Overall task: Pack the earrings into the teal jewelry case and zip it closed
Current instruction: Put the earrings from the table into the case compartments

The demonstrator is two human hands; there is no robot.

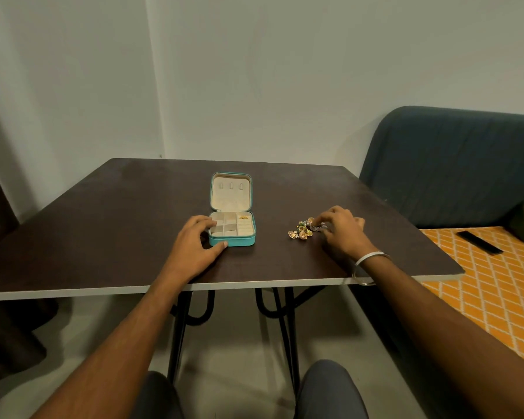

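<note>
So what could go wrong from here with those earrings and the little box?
The earrings lie in a tangled heap, so the right hand reaching into it may lift several at once and drop one. The teal case looks light; if the left hand lets go, it could slide. Its compartments are small, so a piece might catch the zip.

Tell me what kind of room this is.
Probably a room in a home: a dark folding table pushed against plain walls, a teal sofa and an orange patterned cover beside it.
</note>
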